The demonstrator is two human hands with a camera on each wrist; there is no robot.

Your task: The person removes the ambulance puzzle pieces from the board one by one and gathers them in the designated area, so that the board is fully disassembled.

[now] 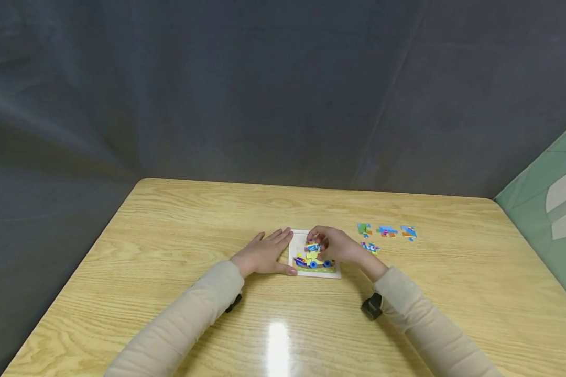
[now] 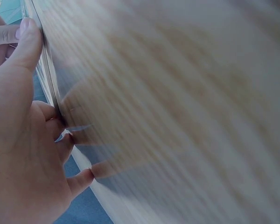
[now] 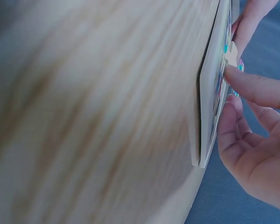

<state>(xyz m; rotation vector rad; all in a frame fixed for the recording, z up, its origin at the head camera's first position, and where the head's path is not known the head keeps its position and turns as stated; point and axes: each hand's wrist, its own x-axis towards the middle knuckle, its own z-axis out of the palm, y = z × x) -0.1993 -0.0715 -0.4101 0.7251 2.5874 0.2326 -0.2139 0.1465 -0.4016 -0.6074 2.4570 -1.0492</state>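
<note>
On the wooden table lies a white puzzle tray, its near part showing a yellow vehicle. The left hand, with fingers spread, rests at its left edge; the right hand pinches a puzzle piece over it. To the right lie one loose piece and, farther, three others. Behind is a dark curtain.

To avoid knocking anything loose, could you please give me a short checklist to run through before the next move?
1. Left hand at the puzzle board's left edge: ok.
2. Board lying on the table: ok.
3. Right hand holding a puzzle piece: ok.
4. That piece lying flat in the board: not ok, it juts up.
5. Its fit with the spot below: cannot tell.
6. Four loose pieces clear of the board: ok, to its right.
</note>
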